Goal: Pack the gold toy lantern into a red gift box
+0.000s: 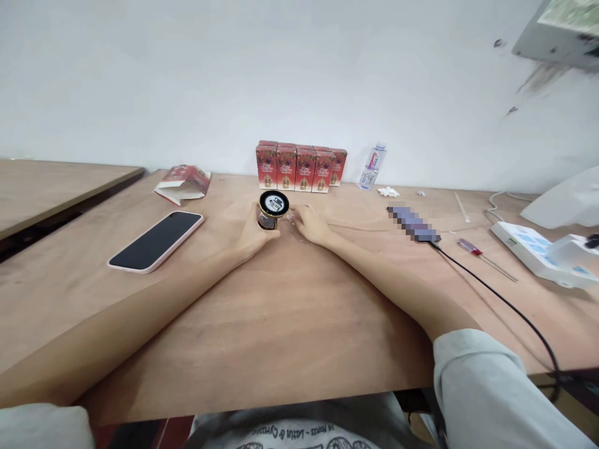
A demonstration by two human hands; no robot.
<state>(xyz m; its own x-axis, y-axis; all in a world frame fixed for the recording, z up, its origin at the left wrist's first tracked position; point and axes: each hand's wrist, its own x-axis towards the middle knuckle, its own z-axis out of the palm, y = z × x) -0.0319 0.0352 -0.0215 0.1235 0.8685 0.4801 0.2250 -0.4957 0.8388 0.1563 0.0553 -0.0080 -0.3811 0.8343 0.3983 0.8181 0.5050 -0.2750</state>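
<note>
My left hand (255,232) is wrapped round a small ornament with a gold-edged round black base (274,204). The base is tilted toward me and bears a white printed label; below it shows a dark, glassy body, partly hidden by my fingers. Close on its right, my right hand (312,224) rests low over the table with its fingers bent together at a thin, clear piece of plastic (296,229). The exact shape of that plastic is hard to make out. Just behind both hands stand several red printed boxes (305,169) in a block against the wall.
On the left lie a pink-cased phone (156,242) and an opened red box (185,183). To the right are a water bottle (373,166), crumpled tissue (388,192), a blurred-out device on a black cable (496,284), a screwdriver (486,259) and a white power strip (538,249).
</note>
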